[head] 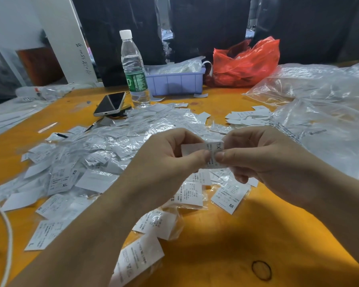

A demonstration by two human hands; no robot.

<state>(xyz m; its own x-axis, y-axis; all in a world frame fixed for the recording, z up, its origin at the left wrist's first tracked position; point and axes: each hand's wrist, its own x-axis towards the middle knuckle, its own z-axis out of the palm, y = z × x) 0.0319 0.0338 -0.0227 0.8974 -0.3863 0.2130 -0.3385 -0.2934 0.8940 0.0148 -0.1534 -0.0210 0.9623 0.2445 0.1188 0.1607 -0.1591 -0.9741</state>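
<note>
Both the left hand (170, 156) and right hand (255, 154) pinch a small bagged size label (215, 151) marked XL, over loose XS, XL and M labels on the orange tabletop (226, 235).

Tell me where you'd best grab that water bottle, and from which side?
I'd wrap round the water bottle at its clear middle, just above the green wrapper, coming from its left: it stands upright and capped, the purple tray crowds its right side, and the phone on its left lies flat, below that height.
</note>
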